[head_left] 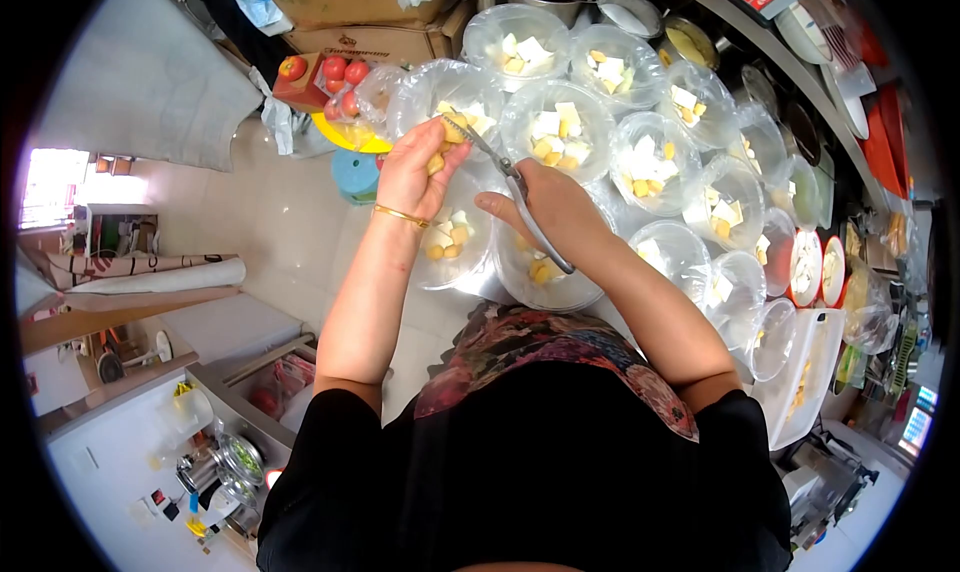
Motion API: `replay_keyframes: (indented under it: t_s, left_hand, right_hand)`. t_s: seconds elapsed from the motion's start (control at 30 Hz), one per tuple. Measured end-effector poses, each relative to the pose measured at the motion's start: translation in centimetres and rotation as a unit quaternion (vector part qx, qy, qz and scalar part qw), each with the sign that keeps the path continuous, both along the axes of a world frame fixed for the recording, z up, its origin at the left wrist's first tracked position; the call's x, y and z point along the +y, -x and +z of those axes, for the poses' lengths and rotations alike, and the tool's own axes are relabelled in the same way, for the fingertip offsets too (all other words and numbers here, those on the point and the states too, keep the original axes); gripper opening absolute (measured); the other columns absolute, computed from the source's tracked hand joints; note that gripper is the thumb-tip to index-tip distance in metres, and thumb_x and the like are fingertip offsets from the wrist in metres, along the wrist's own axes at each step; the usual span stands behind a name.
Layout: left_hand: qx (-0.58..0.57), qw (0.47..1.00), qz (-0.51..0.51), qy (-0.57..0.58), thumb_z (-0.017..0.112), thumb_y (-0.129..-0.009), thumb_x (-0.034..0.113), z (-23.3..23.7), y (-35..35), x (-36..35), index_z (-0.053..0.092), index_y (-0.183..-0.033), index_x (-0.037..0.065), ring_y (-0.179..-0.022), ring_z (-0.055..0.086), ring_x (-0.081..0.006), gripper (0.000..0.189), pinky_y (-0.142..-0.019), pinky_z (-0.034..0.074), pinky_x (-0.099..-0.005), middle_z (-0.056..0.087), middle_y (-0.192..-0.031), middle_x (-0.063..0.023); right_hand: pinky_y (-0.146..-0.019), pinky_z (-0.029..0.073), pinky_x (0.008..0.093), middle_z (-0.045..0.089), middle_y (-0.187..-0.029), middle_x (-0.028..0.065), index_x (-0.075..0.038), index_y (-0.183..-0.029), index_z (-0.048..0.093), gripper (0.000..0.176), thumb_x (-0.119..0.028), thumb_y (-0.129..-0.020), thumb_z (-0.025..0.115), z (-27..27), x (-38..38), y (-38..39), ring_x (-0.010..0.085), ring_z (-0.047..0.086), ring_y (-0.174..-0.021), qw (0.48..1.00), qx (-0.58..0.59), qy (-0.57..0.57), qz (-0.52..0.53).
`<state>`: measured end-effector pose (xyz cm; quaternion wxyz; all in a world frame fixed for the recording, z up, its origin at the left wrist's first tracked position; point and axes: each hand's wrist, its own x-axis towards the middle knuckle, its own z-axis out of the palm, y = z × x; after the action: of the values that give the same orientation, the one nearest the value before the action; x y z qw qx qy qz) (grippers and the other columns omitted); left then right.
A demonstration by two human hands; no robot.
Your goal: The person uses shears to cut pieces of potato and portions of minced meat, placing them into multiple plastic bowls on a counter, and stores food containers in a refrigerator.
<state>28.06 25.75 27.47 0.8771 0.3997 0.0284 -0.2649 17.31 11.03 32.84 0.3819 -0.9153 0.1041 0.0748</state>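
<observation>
grey-handled scissors slant at a yellow piece above bag-lined bowls of chunks.

Yellow food pieces are held in the left hand, over plastic-lined bowls crowded across a metal surface. Scissors are gripped in the right hand, their blades brought to the food. White and yellow chunks are held in the bowls. Beyond the surface's left edge, a blue stool is seen near a yellow basin and red fruit.
</observation>
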Motion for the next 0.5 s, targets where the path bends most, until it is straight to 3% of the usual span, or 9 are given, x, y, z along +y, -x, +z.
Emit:
replay_keyframes:
  t_s: [0.17, 0.37, 0.5]
  left_hand:
    - [-0.013, 1.0, -0.006, -0.015, 0.053, -0.083, -0.001, -0.3, -0.7, -0.3, 0.051, -0.111, -0.004, -0.078, 0.062, -0.0208, 0.029, -0.069, 0.054, -0.0297, 0.06, -0.091, -0.0106]
    - [-0.037, 0.998, -0.046, -0.022, 0.056, -0.081, 0.001, -1.3, -2.0, 0.4, 0.054, -0.097, -0.001, -0.071, 0.063, -0.0211, 0.016, -0.061, 0.054, -0.0283, 0.061, -0.086, -0.0113]
    - [0.001, 0.998, -0.042, -0.036, 0.057, -0.081, 0.002, -1.0, -2.1, 0.4, 0.054, -0.091, 0.0, -0.072, 0.063, -0.0231, 0.011, -0.062, 0.055, -0.0295, 0.061, -0.086, -0.0121]
  right_hand:
    - [-0.067, 0.045, 0.0394, 0.058, -0.075, 0.0197, 0.005, -0.083, 0.051, 0.063, -0.057, -0.074, 0.058, -0.5, -0.3, -0.7, 0.0341, 0.058, -0.075, 1.0, 0.002, 0.015, -0.001]
    - [-0.067, 0.045, 0.0396, 0.058, -0.078, 0.0212, 0.006, -0.084, 0.051, 0.066, -0.059, -0.074, 0.057, -1.8, -0.7, -1.1, 0.0357, 0.058, -0.073, 0.998, -0.044, 0.032, 0.019]
    - [-0.066, 0.045, 0.0396, 0.058, -0.075, 0.022, 0.005, -0.082, 0.051, 0.064, -0.058, -0.075, 0.057, -1.5, -0.5, -1.7, 0.0363, 0.057, -0.072, 0.999, -0.007, 0.018, 0.03]
